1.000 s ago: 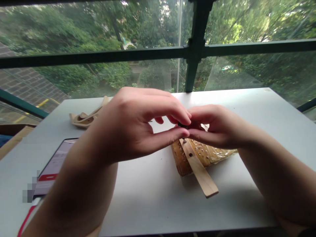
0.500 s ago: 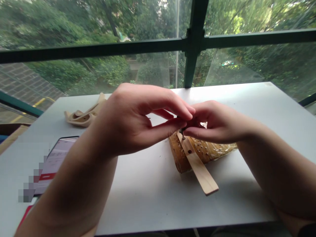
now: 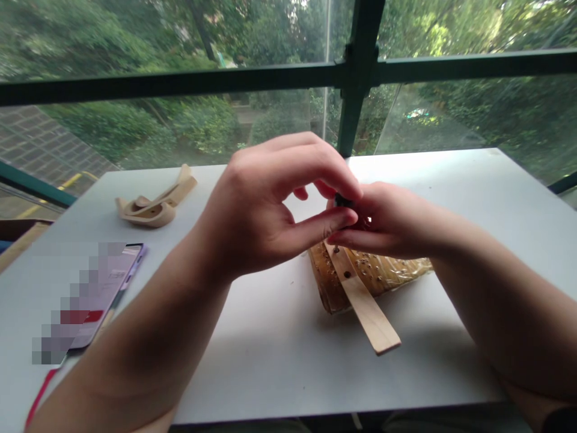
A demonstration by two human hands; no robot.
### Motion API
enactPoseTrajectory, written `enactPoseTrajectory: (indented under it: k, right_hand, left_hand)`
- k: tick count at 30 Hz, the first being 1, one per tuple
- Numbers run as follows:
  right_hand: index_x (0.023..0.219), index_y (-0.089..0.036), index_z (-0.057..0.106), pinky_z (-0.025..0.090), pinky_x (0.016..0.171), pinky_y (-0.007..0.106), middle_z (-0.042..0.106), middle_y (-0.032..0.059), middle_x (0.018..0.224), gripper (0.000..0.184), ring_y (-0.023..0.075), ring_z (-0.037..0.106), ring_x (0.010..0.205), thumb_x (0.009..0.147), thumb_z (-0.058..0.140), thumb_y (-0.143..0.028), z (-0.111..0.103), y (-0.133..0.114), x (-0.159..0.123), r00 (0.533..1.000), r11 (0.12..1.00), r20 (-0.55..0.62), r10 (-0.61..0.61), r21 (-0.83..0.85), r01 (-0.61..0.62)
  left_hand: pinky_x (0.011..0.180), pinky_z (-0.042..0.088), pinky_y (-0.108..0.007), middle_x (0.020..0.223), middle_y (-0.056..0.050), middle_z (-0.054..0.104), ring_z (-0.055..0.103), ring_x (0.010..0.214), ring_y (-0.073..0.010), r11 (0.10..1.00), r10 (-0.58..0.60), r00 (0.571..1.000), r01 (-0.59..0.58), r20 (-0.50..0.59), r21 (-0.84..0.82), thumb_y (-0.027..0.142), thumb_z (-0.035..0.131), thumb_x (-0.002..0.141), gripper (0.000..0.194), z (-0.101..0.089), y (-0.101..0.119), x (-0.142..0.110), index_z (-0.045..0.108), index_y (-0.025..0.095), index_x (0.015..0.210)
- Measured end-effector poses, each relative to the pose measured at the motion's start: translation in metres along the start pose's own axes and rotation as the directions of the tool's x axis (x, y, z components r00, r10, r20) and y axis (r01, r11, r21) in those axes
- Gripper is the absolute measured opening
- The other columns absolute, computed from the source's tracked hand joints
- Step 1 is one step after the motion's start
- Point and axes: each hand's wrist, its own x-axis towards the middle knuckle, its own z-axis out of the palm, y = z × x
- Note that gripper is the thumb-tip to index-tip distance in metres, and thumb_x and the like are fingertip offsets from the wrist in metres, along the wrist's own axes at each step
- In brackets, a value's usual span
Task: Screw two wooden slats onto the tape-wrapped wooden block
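Observation:
My left hand (image 3: 279, 204) pinches a small black knob (image 3: 345, 201) between thumb and forefinger. Under it, a thin metal shaft (image 3: 336, 248) meets a hole in a flat wooden strip (image 3: 367, 307); its tip is hidden. My right hand (image 3: 374, 219) is closed just beside the knob, thumb stretched along the shaft; what its fingers grip is mostly hidden. The wooden strip lies slanted across a brown, speckled wedge-shaped piece (image 3: 383, 273) partly covered in clear plastic. A second, dark hole shows lower on the strip, whose near end juts over the table.
Curved wooden pieces (image 3: 155, 207) lie at the back left of the white table (image 3: 261, 361). A phone in a purple case (image 3: 103, 300) rests at the left, partly blurred out. Windows with a dark green frame (image 3: 360, 66) stand behind the table.
My left hand has lifted slightly and shifted right, its fingers spreading wider around the black knob, which shows more now. The right hand stays nearly in place. The view has shifted slightly.

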Motion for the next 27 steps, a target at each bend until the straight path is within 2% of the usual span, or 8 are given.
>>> enactPoseTrajectory:
  k: [3, 5, 8, 11, 15, 20, 24, 27]
  right_hand:
    - [0.088, -0.021, 0.054, 0.042, 0.061, 0.024, 0.057, -0.003, 0.076, 0.014, 0.0116, 0.049, 0.067, 0.087, 0.066, -0.029, 0.0, -0.001, 0.0, 1.0, 1.0, 0.001, 0.022, 0.016, -0.022]
    - [0.089, -0.021, 0.055, 0.044, 0.064, 0.025, 0.056, -0.0031, 0.075, 0.014, 0.0126, 0.051, 0.069, 0.087, 0.067, -0.029, -0.002, -0.003, 0.0, 1.0, 0.999, 0.019, 0.018, 0.049, -0.019]
    - [0.095, -0.021, 0.059, 0.045, 0.066, 0.025, 0.053, -0.0035, 0.072, 0.009, 0.013, 0.052, 0.071, 0.087, 0.063, -0.019, -0.009, -0.007, -0.002, 0.996, 0.993, 0.093, 0.01, 0.118, -0.021]
    - [0.088, -0.02, 0.061, 0.043, 0.06, 0.022, 0.051, -0.0038, 0.071, 0.009, 0.01, 0.049, 0.065, 0.087, 0.058, -0.012, -0.016, -0.011, -0.005, 0.985, 0.986, 0.171, 0.021, 0.158, -0.048]
    - [0.085, -0.019, 0.062, 0.041, 0.058, 0.021, 0.053, -0.0033, 0.071, 0.007, 0.009, 0.047, 0.064, 0.09, 0.058, -0.017, -0.019, -0.012, -0.006, 0.985, 0.996, 0.167, 0.043, 0.076, -0.057]
    - [0.079, -0.019, 0.058, 0.036, 0.05, 0.019, 0.046, -0.0061, 0.063, 0.013, 0.0067, 0.039, 0.056, 0.09, 0.061, -0.025, -0.014, -0.012, -0.006, 0.993, 0.998, 0.104, 0.059, -0.038, -0.055]
    - [0.079, -0.02, 0.054, 0.036, 0.049, 0.02, 0.044, -0.0066, 0.063, 0.015, 0.0073, 0.04, 0.055, 0.09, 0.061, -0.028, -0.011, -0.014, -0.006, 0.99, 0.992, 0.092, 0.108, -0.076, -0.101]
    - [0.081, -0.021, 0.055, 0.038, 0.053, 0.022, 0.05, -0.0057, 0.064, 0.015, 0.0088, 0.044, 0.057, 0.09, 0.06, -0.031, -0.011, -0.018, -0.006, 0.983, 0.982, 0.101, 0.153, -0.122, -0.141]
  left_hand:
    - [0.064, 0.059, -0.025, 0.093, -0.001, 0.074, 0.071, 0.08, -0.0146, 1.0, 0.012, 0.999, -0.012, -0.035, 0.003, 0.019, 0.078, 0.081, 0.012, 0.001, -0.002, 0.0, 0.073, 0.024, 0.09]
    - [0.063, 0.06, -0.024, 0.092, 0.0, 0.075, 0.073, 0.081, -0.015, 0.998, 0.065, 0.998, -0.066, -0.021, -0.014, 0.015, 0.078, 0.079, 0.015, 0.0, -0.001, 0.0, 0.073, 0.025, 0.089]
    - [0.07, 0.063, -0.025, 0.093, 0.001, 0.077, 0.075, 0.086, -0.016, 0.988, 0.144, 0.989, -0.142, 0.027, -0.059, 0.013, 0.077, 0.08, 0.015, -0.004, 0.001, 0.001, 0.073, 0.023, 0.089]
    - [0.078, 0.065, -0.028, 0.097, 0.001, 0.078, 0.077, 0.089, -0.017, 0.988, 0.141, 0.988, -0.137, 0.061, -0.071, 0.014, 0.077, 0.082, 0.014, -0.005, 0.002, 0.002, 0.073, 0.024, 0.09]
    - [0.074, 0.065, -0.027, 0.095, -0.001, 0.078, 0.076, 0.088, -0.018, 0.988, 0.126, 0.992, -0.124, 0.017, -0.097, 0.013, 0.08, 0.078, 0.016, -0.004, -0.001, 0.0, 0.072, 0.024, 0.087]
    - [0.066, 0.061, -0.029, 0.098, -0.005, 0.077, 0.073, 0.084, -0.0183, 0.993, 0.068, 0.998, -0.068, 0.004, -0.1, 0.019, 0.081, 0.078, 0.012, -0.002, -0.003, -0.002, 0.071, 0.02, 0.085]
    - [0.065, 0.057, -0.031, 0.096, -0.007, 0.076, 0.071, 0.084, -0.0199, 0.989, 0.072, 0.997, -0.073, -0.015, -0.126, 0.018, 0.081, 0.078, 0.013, -0.001, -0.004, 0.002, 0.07, 0.018, 0.086]
    - [0.065, 0.054, -0.031, 0.092, -0.006, 0.073, 0.068, 0.082, -0.0183, 0.987, 0.042, 0.995, -0.055, -0.087, -0.151, 0.029, 0.08, 0.08, 0.018, 0.008, -0.016, -0.004, 0.07, 0.019, 0.092]
